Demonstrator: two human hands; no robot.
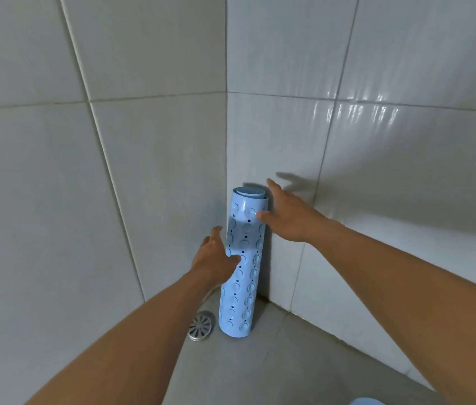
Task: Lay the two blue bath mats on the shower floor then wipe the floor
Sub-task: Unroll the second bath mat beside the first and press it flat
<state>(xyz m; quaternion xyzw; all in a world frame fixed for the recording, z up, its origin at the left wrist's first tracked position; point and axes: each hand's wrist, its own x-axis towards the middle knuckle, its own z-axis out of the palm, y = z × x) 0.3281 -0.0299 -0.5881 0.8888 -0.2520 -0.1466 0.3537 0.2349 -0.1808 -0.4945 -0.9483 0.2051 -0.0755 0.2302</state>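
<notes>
A light blue bath mat roll [242,276], dotted with suction cups and small holes, stands upright in the corner of the tiled shower. A second sheet shows rolled inside its top end. My left hand [216,258] is at the roll's left side about halfway up, its thumb lying on the front of the roll. My right hand [289,214] reaches the roll's upper right side with straight fingers, the thumb touching the mat near the top. Neither hand has closed around it.
A round metal floor drain [200,327] lies just left of the roll's base. Grey tiled walls [114,171] meet behind the roll. The grey shower floor [274,369] stretches toward me. A blue object's edge [366,401] shows at the bottom right.
</notes>
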